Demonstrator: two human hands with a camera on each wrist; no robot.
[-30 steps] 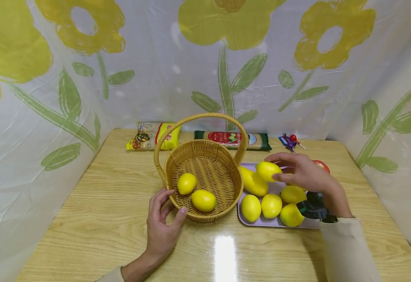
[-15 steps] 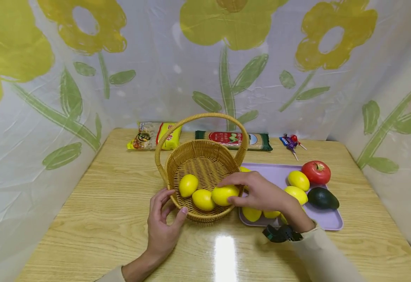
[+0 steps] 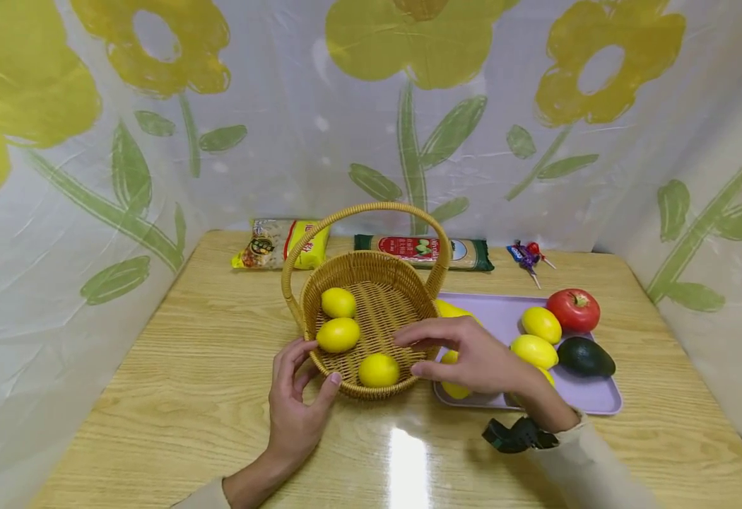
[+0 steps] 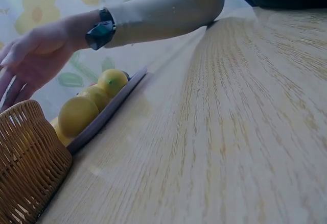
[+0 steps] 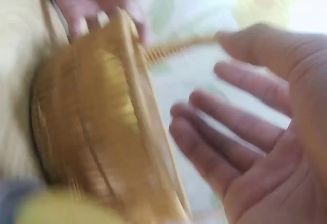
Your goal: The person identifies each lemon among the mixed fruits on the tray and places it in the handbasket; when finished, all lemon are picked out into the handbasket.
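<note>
Three lemons lie loose in the basket, which the left grip holds; the right grip, wide and empty beside them, could set them rolling by bumping the basket.

I face a wood-grain table with 1 bright reflection; whitish sheeting with big yellow flowers and green stems encloses 3 sides.

Your wicker basket holds three lemons, left of the tray; the pasta packet lies farther back.
</note>
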